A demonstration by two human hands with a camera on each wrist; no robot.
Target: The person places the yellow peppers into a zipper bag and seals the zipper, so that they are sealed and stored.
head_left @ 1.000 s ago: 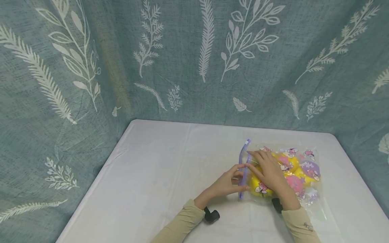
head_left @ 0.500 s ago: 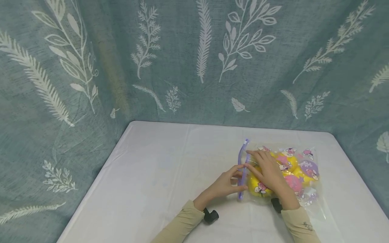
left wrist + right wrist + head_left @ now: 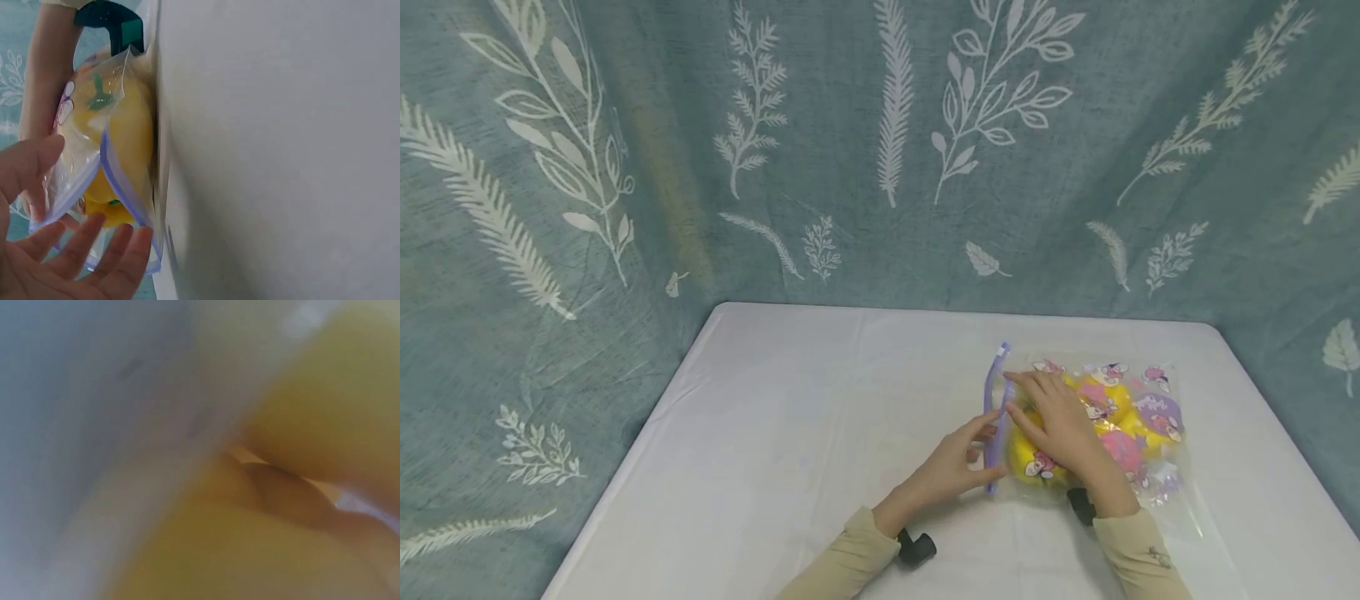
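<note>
A clear zip bag [image 3: 1156, 475] with pink and purple cartoon prints lies on the right part of the table. Its purple zip edge [image 3: 989, 392] faces left, and in the left wrist view the mouth gapes. Yellow bell peppers [image 3: 128, 137] with green stems show inside. My left hand [image 3: 955, 462] is at the mouth, its fingers spread and loosely bent around the zip edge; whether they touch it is unclear. My right hand [image 3: 1063, 425] rests on top of the bag, fingers reaching toward the zip. The right wrist view is blurred, mostly yellow.
A white cloth covers the table [image 3: 790, 400]. Teal curtains [image 3: 850, 150] with white leaf prints hang behind and at the left. Black wrist devices [image 3: 917, 550] sit at both wrists.
My left hand has drawn slightly back, its index finger now apart from the right thumb. The right hand stays on the bag. The head view has shifted a little.
</note>
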